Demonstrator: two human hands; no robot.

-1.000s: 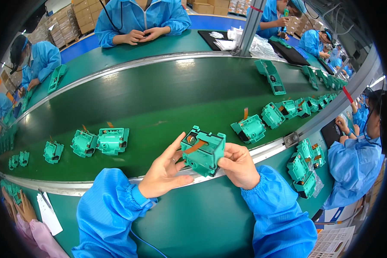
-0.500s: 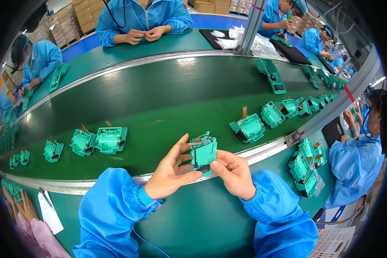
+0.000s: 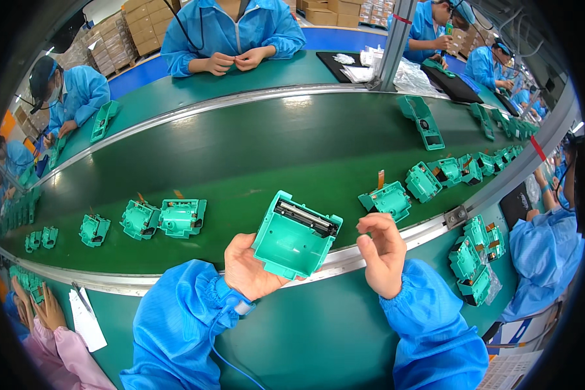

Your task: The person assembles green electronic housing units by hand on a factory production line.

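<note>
My left hand (image 3: 250, 270) grips a green plastic housing (image 3: 286, 246) from below and from its left edge, just over the near rail of the belt. The housing's hollow inside faces up, and a black strip with a metal bar (image 3: 305, 218) runs along its far side. Just right of the housing and apart from it, my right hand (image 3: 385, 255) is raised with fingers bent, thumb and fingertips apart, holding nothing. Around my left wrist is a blue strap with a clip (image 3: 242, 307), from which a blue cord runs down.
Similar green housings (image 3: 183, 218) with orange flat cables line the green belt (image 3: 240, 149) on both sides. More green housings (image 3: 466, 258) are grouped on the bench at right. A metal post (image 3: 533, 166) rises at right. Co-workers sit around; a pink sleeve (image 3: 78, 357) is at left.
The housing has been turned so its hollow inside shows. My right hand has let go and moved off to the right. The whole view has shifted slightly.
</note>
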